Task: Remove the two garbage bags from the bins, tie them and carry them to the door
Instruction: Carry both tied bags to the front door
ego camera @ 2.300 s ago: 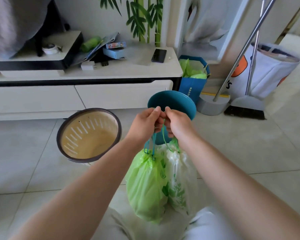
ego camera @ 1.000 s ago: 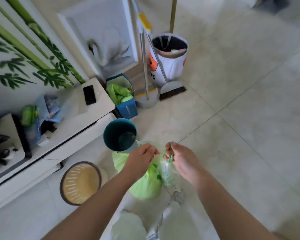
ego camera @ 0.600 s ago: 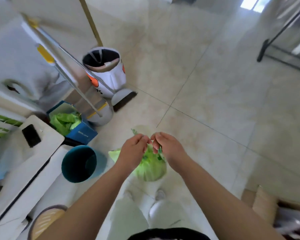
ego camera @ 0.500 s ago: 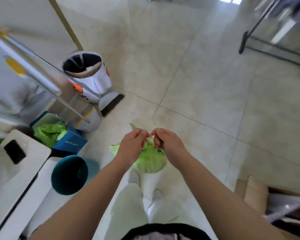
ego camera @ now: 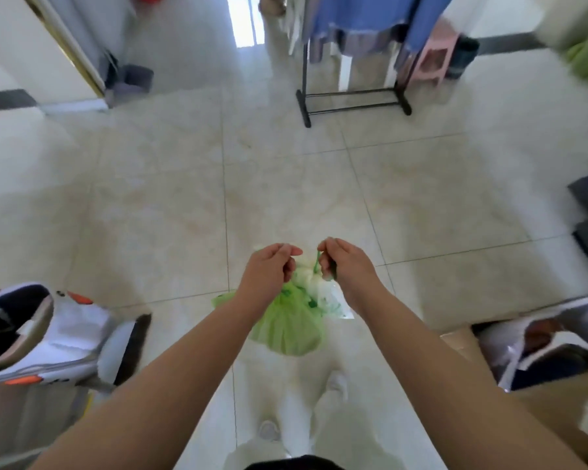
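Over pale tiled floor point(ego camera: 157, 205), bags point(ego camera: 287, 320) hang.

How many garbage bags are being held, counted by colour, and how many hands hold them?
Green plastic garbage bag: 1
White plastic garbage bag with green print: 1
Hands gripping the bag tops, left hand and right hand: 2
Total: 4

two hands showing, left hand point(ego camera: 269, 268) and right hand point(ego camera: 345, 264), two garbage bags hanging, green bag point(ego camera: 287, 325), white bag point(ego camera: 323, 293), one clothes rack point(ego camera: 353, 96) standing, one cardboard box point(ego camera: 557, 412) sitting
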